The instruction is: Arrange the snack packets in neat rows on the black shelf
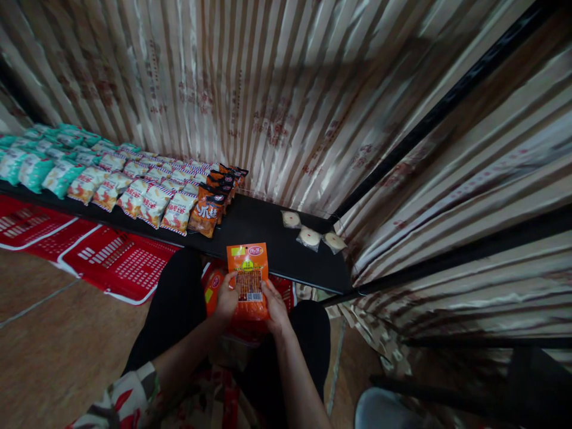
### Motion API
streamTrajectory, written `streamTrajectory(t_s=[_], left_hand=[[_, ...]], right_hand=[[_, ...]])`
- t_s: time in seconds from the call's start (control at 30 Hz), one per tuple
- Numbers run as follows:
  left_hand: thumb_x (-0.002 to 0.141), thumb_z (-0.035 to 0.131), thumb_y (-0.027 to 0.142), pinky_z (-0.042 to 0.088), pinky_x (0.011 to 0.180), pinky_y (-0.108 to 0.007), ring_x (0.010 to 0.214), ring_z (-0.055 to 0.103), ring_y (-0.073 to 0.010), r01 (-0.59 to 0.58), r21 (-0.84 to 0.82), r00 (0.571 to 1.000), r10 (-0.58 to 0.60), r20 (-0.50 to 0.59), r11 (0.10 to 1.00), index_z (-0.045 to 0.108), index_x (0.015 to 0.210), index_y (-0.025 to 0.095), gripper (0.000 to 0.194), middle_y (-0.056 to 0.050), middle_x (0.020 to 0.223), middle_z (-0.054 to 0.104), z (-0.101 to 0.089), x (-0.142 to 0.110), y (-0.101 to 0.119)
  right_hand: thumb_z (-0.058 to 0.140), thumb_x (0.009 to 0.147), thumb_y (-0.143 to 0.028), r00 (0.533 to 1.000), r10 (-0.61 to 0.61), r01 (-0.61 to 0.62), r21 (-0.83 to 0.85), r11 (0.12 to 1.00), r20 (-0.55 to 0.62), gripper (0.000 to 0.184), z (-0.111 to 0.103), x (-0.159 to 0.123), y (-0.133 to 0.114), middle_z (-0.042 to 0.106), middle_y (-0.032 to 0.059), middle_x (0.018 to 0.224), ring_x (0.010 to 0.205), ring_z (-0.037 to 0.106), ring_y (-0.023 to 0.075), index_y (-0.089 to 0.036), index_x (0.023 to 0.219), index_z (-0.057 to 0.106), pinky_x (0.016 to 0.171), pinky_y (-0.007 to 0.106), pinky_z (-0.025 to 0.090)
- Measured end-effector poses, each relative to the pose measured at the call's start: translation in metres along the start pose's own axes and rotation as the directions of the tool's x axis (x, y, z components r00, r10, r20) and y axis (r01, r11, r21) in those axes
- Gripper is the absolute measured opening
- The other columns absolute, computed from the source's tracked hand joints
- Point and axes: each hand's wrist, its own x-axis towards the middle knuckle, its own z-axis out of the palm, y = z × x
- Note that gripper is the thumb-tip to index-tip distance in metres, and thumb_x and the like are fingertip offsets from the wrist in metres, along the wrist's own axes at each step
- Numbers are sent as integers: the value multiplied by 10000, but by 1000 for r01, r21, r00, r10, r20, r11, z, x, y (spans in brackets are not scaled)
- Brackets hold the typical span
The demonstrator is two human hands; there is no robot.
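At seven o'clock is a rectangular orange, yellow-patched plastic packet (248, 280); at eight, white-rimmed red plastic baskets (120, 262); at nine, puffy teal-and-white plastic bags (36, 170); at twelve, a beige-and-brown striped fabric curtain (277, 77) with reddish floral motifs.

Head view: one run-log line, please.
left hand, right hand: holding orange packet by opposite sides | black shelf: snack bags, three wrapped discs
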Motion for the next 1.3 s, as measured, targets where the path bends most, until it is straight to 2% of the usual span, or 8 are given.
streamTrajectory(t_s=[0.1,0.2,0.33,0.57,0.77,1.1,1.2,1.3], left_hand=[[740,570,143,438,935,-346,1023,584,-211,-53,78,999,53,-8,996,595,1048,177,310,-74,1103,623,1,1,-3],[742,588,196,314,1057,-375,1189,475,-224,-101,154,994,106,-25,983,601,1041,196,299,-74,1203,569,3,1,-3],[779,566,289,248,1097,-371,1267,394,-226,-148,223,988,154,-7,964,586,1077,198,313,-88,1298,499,5,-3,0],[856,471,369,251,1096,-362,1297,373,-210,-102,82,984,89,153,991,474,1257,186,442,-93,1373,453,2,-16,17],[883,409,374,306,1070,-334,1232,457,-197,-118,-37,966,123,228,992,500,1221,176,402,-88,1301,531,-1,-30,38],[870,426,368,315,1076,-344,1250,441,-201,-68,-61,976,79,201,996,573,1154,186,367,-67,1279,557,-5,-41,50],[853,471,382,339,1058,-370,1233,457,-225,-46,-98,983,62,174,994,628,1075,195,329,-55,1174,625,-7,-42,51],[834,500,431,393,1005,-382,1170,509,-251,-7,-194,973,51,225,981,655,1008,173,347,-67,1040,673,-7,-41,53]], right_hand=[[667,655,-447,997,74,-72,74,995,-27,477,5,-8,-2,692,51,1059,940,661,246,-229,1080,655,765,342,530],[680,652,-422,991,57,-47,87,995,-117,477,13,-18,-5,656,53,1141,1008,636,246,-220,1084,662,792,312,527],[646,682,-444,999,19,-15,81,997,-38,506,24,-28,-10,652,48,1148,1025,629,240,-212,1133,638,822,308,523],[627,696,-485,996,-87,86,-38,996,-19,534,34,-38,-9,622,58,1200,1154,545,236,-196,1146,632,948,319,453],[579,738,-496,981,-190,193,-177,965,34,508,43,-48,-13,598,51,1237,1212,489,227,-211,1156,628,1045,357,356],[512,804,-434,956,-291,285,-357,890,37,458,52,-60,-13,552,63,1292,1220,476,217,-205,1189,607,1064,363,333],[532,802,-395,933,-358,342,-416,843,41,419,54,-63,-14,559,62,1280,1211,473,212,-217,1170,622,1075,369,311],[538,799,-380,911,-409,391,-435,811,54,402,56,-64,-18,549,54,1286,1216,457,211,-239,1166,624,1077,372,305]])
